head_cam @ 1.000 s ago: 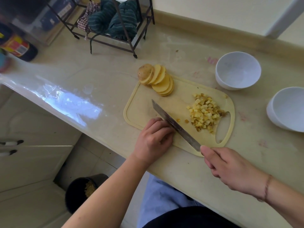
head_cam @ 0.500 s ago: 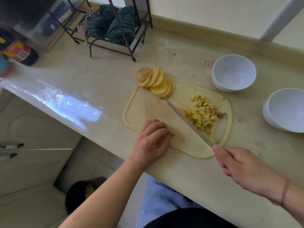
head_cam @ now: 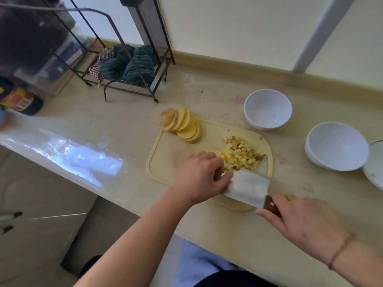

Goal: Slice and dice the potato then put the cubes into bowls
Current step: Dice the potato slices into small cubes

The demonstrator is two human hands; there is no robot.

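Steel blade: my right hand (head_cam: 306, 220) grips the brown-handled wide cleaver (head_cam: 246, 187), laid flat, long axis running lower right to centre.
Cubes: pale yellow diced potato pile (head_cam: 238, 155) just above the blade, on the cream plastic cutting board (head_cam: 163, 154).
Left hand (head_cam: 199, 175): fingers curled at the blade's tip; hold unclear.
Slices: fanned round potato slices (head_cam: 186, 125), upper left of the board.
Bowls: two white ceramic bowls (head_cam: 267, 108), right of centre, empty.

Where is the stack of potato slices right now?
The potato slices lie fanned at the far left corner of the cutting board, left of the pile of cubes.
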